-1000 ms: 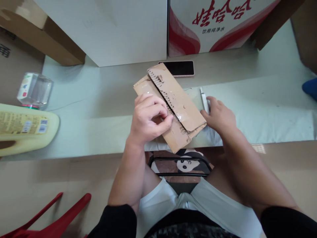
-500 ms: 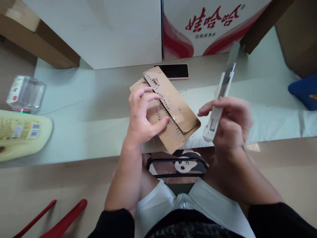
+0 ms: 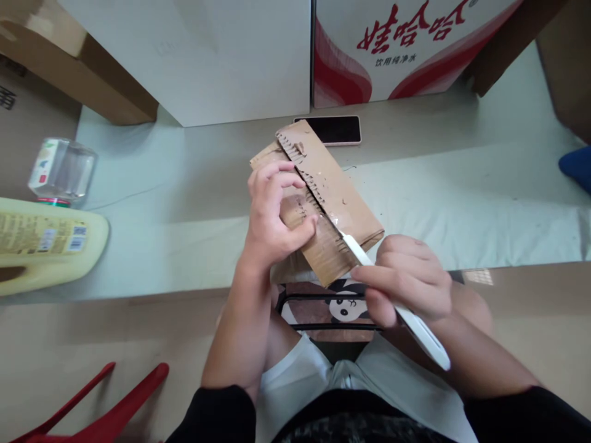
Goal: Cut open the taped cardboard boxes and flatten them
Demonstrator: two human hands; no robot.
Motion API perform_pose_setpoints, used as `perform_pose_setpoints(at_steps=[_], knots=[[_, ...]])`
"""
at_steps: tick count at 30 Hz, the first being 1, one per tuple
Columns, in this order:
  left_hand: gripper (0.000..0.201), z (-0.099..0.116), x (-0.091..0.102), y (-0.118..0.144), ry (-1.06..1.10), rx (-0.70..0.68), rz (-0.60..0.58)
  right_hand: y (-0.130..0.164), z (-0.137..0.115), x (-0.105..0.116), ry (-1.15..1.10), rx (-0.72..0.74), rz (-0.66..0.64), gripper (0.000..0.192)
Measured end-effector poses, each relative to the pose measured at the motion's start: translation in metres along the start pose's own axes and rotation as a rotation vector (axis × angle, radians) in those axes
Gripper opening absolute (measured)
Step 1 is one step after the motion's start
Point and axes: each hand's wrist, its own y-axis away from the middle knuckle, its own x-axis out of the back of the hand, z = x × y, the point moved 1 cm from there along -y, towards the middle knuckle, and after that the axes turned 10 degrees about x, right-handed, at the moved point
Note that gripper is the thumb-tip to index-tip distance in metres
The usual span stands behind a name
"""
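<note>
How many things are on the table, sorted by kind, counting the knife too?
Cardboard pieces: 1
Knives: 1
Phones: 1
Printed cartons: 1
Yellow jugs: 1
Clear bottles: 1
Total: 6

Bright, even daylight, soft shadows, wide-angle bending at the edges, slight motion blur.

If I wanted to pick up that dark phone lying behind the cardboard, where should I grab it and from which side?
Probably by its two long edges, coming straight down from above. The phone lies flat, screen up, on the table, its long sides running left to right. The cardboard piece overlaps its near left corner, so I would pinch toward the right end, which is bare, with room behind it before the red and white carton.
</note>
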Motion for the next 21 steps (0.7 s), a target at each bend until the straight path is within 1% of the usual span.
perform_pose_setpoints(at_steps=[2,3,5,7,9,11,15,17,19,21], knots=[[0.041,0.001,0.0,0.0,0.007,0.007,0.002,-0.001,0.001,-0.007,-0.02,0.086,0.085,0.01],[0.04,0.002,0.0,0.0,0.013,0.009,0.005,-0.001,0.003,-0.009,-0.02,0.106,0.099,0.008],[0.038,0.003,0.0,0.0,0.026,0.01,0.01,-0.001,0.006,-0.012,-0.002,0.111,0.076,0.013],[0.037,0.003,-0.001,0.0,0.035,0.011,0.017,-0.001,0.007,-0.011,0.017,0.142,0.077,0.021],[0.037,0.003,-0.001,0.0,0.038,0.009,0.027,0.0,0.006,-0.01,0.023,0.144,0.077,0.025],[0.036,0.003,-0.001,0.0,0.028,0.009,0.026,0.002,0.006,-0.01,0.02,0.131,0.083,0.022],[0.037,0.002,-0.001,0.0,0.011,0.02,0.009,0.004,0.005,-0.015,0.057,0.072,0.063,0.009],[0.036,0.002,0.0,0.0,0.02,0.022,0.008,0.003,0.004,-0.017,0.048,0.046,0.059,0.009],[0.035,0.001,0.0,0.0,0.026,0.024,0.008,0.0,0.001,-0.013,-0.006,0.005,0.092,0.013],[0.035,0.0,-0.001,0.0,0.022,0.022,0.013,-0.004,-0.004,-0.002,-0.069,-0.042,0.156,0.013]])
